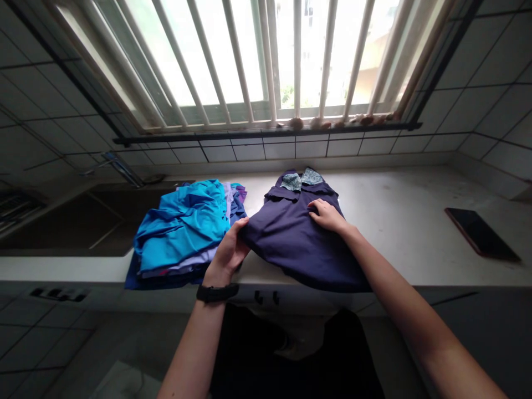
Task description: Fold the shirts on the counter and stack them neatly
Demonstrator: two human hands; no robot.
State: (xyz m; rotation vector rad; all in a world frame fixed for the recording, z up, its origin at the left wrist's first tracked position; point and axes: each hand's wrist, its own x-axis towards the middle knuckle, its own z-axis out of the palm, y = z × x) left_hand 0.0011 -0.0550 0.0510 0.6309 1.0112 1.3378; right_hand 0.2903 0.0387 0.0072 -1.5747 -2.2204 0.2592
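A dark navy garment (286, 238) with a patterned lining at its far end lies on the countertop, its near edge hanging slightly over the front. Its exact kind is not clear from here. My left hand (233, 244), with a black band on the wrist, pinches the garment's left edge and lifts it a little. On top of the cloth rests my right hand (327, 215), its fingers slightly bent and touching the fabric. Left of the navy garment is a pile of clothes (183, 227), bright blue on top, with lilac and dark blue layers beneath.
A sink (62, 221) with a metal faucet (122, 169) lies left of the clothes pile. A phone (480, 233) rests on the countertop (399, 221) at the right. Behind is a barred window (272, 61) with small round objects along its sill.
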